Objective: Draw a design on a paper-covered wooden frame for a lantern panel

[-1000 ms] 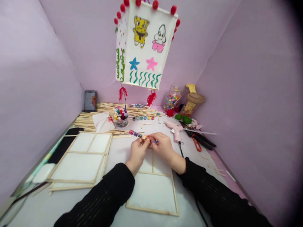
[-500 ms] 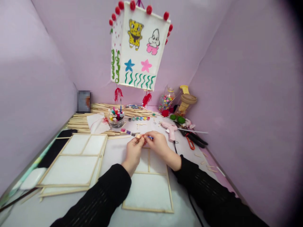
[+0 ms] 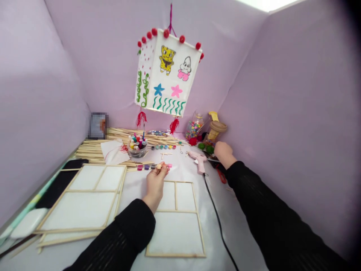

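My left hand [image 3: 155,185] is above the top left corner of a wooden-stick frame [image 3: 176,211] backed with white, its fingers pinched on a small pale piece [image 3: 159,166]. Beyond it lie small paint pots [image 3: 147,167]. My right hand [image 3: 224,152] reaches to the right, over black and red-handled tools [image 3: 221,175], near green pompoms [image 3: 209,149]; its fingers are hidden behind the back of the hand. A pink glue gun [image 3: 199,161] with a black cord lies between the hands.
A decorated lantern [image 3: 169,75] hangs above the table. More stick frames [image 3: 81,210] lie stacked at the left. Wooden sticks [image 3: 93,149], a tub of paint bottles [image 3: 137,146], a jar of beads [image 3: 194,128] and a lidded cup [image 3: 216,130] stand or lie at the back.
My right hand has left my left hand and moved right, to the tools and pompoms. My left hand has shifted slightly left and down, still pinching. The camera view has tilted up.
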The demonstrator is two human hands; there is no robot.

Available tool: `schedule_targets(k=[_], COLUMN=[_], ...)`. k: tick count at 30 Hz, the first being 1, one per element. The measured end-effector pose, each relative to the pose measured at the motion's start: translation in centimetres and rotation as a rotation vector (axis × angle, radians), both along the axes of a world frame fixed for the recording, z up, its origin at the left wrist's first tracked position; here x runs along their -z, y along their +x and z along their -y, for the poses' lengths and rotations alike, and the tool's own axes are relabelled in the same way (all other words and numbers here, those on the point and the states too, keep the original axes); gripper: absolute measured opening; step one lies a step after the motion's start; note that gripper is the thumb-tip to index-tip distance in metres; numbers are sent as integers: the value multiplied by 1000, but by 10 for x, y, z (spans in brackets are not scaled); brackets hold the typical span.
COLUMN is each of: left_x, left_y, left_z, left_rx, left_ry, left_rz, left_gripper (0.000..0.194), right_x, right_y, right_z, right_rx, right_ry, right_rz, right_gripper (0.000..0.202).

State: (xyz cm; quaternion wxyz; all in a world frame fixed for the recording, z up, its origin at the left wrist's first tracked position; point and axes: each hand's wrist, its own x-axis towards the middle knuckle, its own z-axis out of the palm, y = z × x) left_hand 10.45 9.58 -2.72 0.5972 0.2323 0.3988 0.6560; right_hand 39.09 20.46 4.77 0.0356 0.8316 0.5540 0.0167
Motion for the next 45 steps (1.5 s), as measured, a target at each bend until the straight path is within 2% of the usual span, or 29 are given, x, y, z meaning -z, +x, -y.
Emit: schedule_targets(k=[3, 7, 10, 12, 15, 19, 25, 29, 34, 37, 41, 45], left_x=[0, 0, 0, 1, 2, 2, 3, 3, 4, 4, 2, 1], left_y=[-1, -1, 0, 0, 0, -1, -1, -1, -2, -2, -3, -5], left_z=[0, -1, -2, -2, -2, -1, -1, -1, -3, -3, -3, -2], left_rx=[-10, -5, 3, 9, 13, 4, -5, -10, -15, -9, -8, -16], left_ry=[-3, -10, -23, -29, -31, -29, -25, -24, -28, -27, -35, -37], left_rz=[-1, 6, 10, 11, 13, 15, 21, 14, 6, 8, 2, -12], left_gripper=[44, 45, 47, 47, 46, 46, 48, 48, 46, 44, 41, 39], right_x=[4, -7, -14, -13, -4, 8, 12, 13, -1, -7, 1, 11], right_y=[4, 19, 26, 24, 14, 3, 2, 1, 5, 8, 3, -3], right_z=[-2, -3, 1, 6, 14, 16, 15, 17, 14, 13, 16, 17], right_rx=[84, 60, -61, -176, -318, -398, -433, -436, -339, -354, -409, -355], right_ry=[-76, -113, -141, -163, -163, -158, -176, -171, -113, -119, -144, -105], right_rz=[51, 119, 149, 165, 224, 318, 392, 402, 422, 411, 375, 321], right_gripper=[25, 25, 21, 18, 23, 26, 22, 26, 26, 21, 21, 29])
